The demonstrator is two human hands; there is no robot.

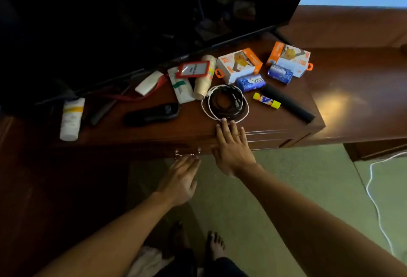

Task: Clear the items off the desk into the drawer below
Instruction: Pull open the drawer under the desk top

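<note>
The dark wooden desk point(275, 120) carries clutter: a white bottle point(71, 118), a black remote point(152, 114), coiled black and white cables point(225, 103), stacked paper cups point(203, 81), an orange badge holder point(193, 69), two orange-white boxes point(240, 65) point(290, 57), two blue soap bars point(251, 82) point(280, 73), a yellow glue stick point(266, 100) and a black tube point(288, 106). My right hand point(231, 147) lies flat on the desk's front edge, fingertips at the cables. My left hand point(179, 177) reaches, fingers extended, to the metal handle point(187, 153) of the closed drawer point(154, 150).
A large dark screen point(132, 23) leans over the back of the desk. A lower wooden surface point(363, 92) extends to the right. A white cord point(374, 199) trails on the pale carpet. My bare feet point(214, 246) stand below.
</note>
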